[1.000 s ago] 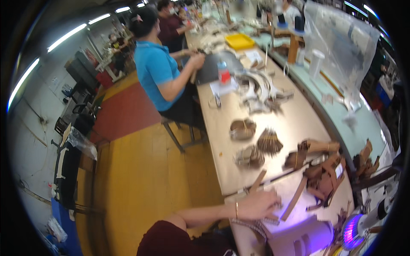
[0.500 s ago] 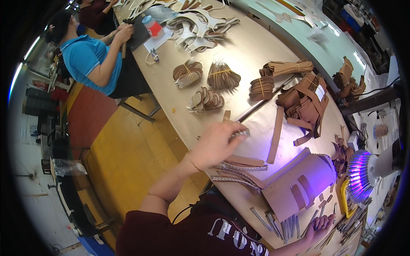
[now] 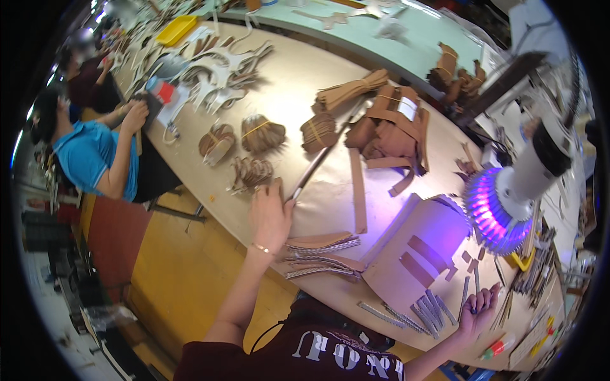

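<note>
My left hand (image 3: 270,219) lies low over the table, back upward, thumb apart from its stretched fingers. A short brown strip end (image 3: 277,185) shows at its fingertips; I cannot make out anything gripped. Beside the thumb is the near end of a thin dark rod (image 3: 309,173). Braided silvery strips (image 3: 324,247) and brown strips lie below this hand. My right hand (image 3: 478,311) rests at the lower right, its fingers loosely curled and apart, with nothing visible in them. Close to it are several short grey braided strips (image 3: 432,312) and a curved brown sheet (image 3: 397,254) bearing small brown pieces (image 3: 427,253).
Banded bundles of brown pieces (image 3: 262,134) and a large stack of brown strips (image 3: 391,133) occupy the middle. A lamp (image 3: 499,206) glowing purple hangs at the right. Pale curved pieces (image 3: 219,73) and a red-and-blue container (image 3: 160,90) stand far left, near a co-worker in blue (image 3: 95,155).
The view has shifted, so the table's contents sit further left. My left hand has turned and lowered beside the rod's near end. My right hand's fingers look more spread.
</note>
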Tool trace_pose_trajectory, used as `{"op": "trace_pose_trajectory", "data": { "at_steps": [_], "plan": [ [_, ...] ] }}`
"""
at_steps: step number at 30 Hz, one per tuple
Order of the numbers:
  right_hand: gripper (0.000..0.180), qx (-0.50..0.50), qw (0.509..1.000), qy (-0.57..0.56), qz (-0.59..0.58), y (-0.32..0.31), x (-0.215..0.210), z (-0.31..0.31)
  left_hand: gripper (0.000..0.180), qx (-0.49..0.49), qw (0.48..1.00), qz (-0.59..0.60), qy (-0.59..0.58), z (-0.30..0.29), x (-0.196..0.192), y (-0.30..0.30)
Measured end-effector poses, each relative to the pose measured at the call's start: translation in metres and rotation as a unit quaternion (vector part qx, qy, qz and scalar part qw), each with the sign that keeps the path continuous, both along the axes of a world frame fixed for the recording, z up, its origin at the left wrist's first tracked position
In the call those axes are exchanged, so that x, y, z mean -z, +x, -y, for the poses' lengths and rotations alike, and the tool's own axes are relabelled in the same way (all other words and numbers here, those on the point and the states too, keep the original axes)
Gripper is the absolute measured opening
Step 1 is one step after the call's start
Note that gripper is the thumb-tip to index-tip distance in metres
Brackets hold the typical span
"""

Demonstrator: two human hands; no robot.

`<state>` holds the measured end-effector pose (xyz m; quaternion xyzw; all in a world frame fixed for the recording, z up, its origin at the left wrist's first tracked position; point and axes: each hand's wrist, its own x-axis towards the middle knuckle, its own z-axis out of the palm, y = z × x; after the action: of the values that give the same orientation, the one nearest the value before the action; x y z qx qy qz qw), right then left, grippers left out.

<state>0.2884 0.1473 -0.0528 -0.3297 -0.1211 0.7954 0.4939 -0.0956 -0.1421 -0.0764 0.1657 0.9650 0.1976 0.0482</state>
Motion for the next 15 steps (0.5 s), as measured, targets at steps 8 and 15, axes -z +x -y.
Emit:
{"op": "trace_pose_trajectory", "data": {
  "at_steps": [8,15],
  "plan": [
    [0.017,0.028,0.987,0.019,0.156,-0.022,-0.004,0.014,0.029,0.207,0.968,0.066,0.125,0.006,-0.010,0.023],
    [0.018,-0.097,0.729,0.281,0.616,-0.033,-0.005,0.023,0.023,0.255,0.951,-0.006,0.173,-0.033,-0.054,0.040]
  ]
}}
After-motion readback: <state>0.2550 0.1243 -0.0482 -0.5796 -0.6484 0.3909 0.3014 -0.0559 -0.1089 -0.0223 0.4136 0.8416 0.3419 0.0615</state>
